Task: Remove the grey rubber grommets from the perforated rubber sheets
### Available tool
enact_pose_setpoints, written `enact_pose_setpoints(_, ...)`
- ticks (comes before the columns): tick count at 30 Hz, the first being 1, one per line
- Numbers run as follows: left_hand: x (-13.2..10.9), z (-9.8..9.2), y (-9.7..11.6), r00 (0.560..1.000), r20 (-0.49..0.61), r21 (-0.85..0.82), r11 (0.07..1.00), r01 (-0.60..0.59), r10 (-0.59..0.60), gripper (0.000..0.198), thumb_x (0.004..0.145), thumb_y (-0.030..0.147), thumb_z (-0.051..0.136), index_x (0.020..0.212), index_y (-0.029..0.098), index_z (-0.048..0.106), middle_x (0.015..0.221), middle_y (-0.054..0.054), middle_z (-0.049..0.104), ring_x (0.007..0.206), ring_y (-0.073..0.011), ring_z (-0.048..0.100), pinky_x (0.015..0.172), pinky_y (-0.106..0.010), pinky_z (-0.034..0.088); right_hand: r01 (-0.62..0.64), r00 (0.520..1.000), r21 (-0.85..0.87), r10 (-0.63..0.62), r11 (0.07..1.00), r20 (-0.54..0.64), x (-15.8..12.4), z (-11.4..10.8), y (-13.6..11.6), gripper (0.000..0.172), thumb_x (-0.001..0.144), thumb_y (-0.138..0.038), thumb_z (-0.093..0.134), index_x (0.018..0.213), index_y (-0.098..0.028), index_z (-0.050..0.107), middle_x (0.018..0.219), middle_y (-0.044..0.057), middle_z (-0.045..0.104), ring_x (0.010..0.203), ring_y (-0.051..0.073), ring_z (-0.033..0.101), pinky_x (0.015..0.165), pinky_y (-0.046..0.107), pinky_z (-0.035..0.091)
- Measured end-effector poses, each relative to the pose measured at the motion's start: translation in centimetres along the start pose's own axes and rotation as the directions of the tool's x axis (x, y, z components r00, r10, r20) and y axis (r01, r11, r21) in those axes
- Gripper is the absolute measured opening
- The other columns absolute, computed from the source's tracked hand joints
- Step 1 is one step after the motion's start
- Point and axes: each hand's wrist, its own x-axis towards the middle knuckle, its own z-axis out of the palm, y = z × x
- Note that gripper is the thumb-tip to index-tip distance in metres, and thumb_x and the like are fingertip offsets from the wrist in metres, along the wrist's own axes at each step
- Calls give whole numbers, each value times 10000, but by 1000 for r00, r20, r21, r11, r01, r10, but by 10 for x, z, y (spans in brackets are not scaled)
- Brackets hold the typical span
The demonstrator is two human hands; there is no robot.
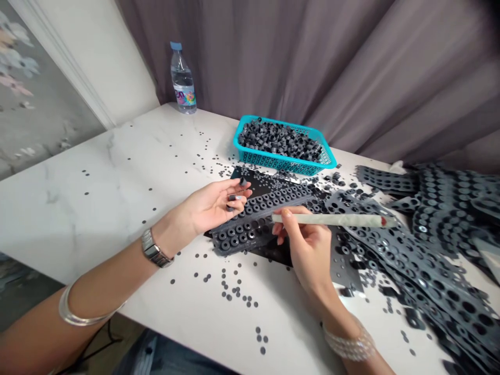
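My left hand (213, 203) is turned palm up above the table, fingers curled round a few small black rubber pieces (242, 182). My right hand (307, 245) grips a pale, tape-wrapped stick (336, 220) with a red mark near its far right end. The stick's left tip is over a black rubber strip (234, 237) set with rows of round ring-shaped pieces. Beneath the strip lies a dark flat sheet (279, 253), partly hidden by my right hand.
A turquoise basket (285, 162) full of small black pieces stands at the back. Punched rubber sheets (425, 265) are heaped on the right. Small dark discs (234, 291) lie scattered over the white table (117, 208). A water bottle (183, 83) stands at the far left corner.
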Motion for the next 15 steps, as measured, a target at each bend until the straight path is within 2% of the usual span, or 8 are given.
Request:
enact_pose_setpoints(3, 1, 0, 1, 997, -82, -144, 989, -26, 15, 150, 885, 51, 388, 893, 87, 533, 762, -127, 584, 583, -103, 495, 449, -153, 419, -18, 1000, 1, 18, 1000, 20, -1, 1, 0, 307, 907, -413, 568, 759, -159, 655, 639, -6, 589, 486, 94, 514, 470, 236, 397)
enact_pose_setpoints(5, 2, -2, 2, 995, -95, -185, 981, -51, 34, 173, 867, 46, 360, 886, 90, 526, 763, -138, 578, 582, -105, 485, 472, -162, 439, -21, 998, -2, 21, 1000, 51, -1, 1, 0, 316, 908, -416, 563, 750, -157, 653, 635, -5, 583, 484, 93, 505, 470, 235, 393)
enact_pose_setpoints(8, 4, -4, 3, 993, -93, -167, 982, -83, 68, 165, 860, 72, 374, 884, 95, 536, 766, -145, 578, 585, -108, 494, 494, -169, 451, -27, 996, -19, 28, 999, 81, -1, 1, 1, 322, 907, -414, 561, 740, -155, 655, 644, 2, 584, 496, 98, 507, 473, 234, 393)
enact_pose_setpoints(12, 6, -5, 3, 988, -102, -131, 983, -128, 115, 104, 895, 189, 459, 833, 137, 526, 727, -109, 567, 609, -117, 527, 499, -166, 455, -18, 995, -38, 21, 999, 93, -1, 0, -1, 324, 908, -402, 549, 722, -158, 655, 655, 7, 587, 500, 99, 507, 473, 234, 397)
enact_pose_setpoints(15, 4, -4, 3, 987, -101, -134, 981, -141, 128, 71, 848, 109, 483, 798, 155, 500, 698, -78, 554, 613, -108, 537, 503, -151, 458, -3, 994, -77, 12, 997, 113, -1, -1, -1, 327, 905, -383, 539, 694, -158, 647, 669, 12, 599, 487, 96, 503, 465, 234, 390)
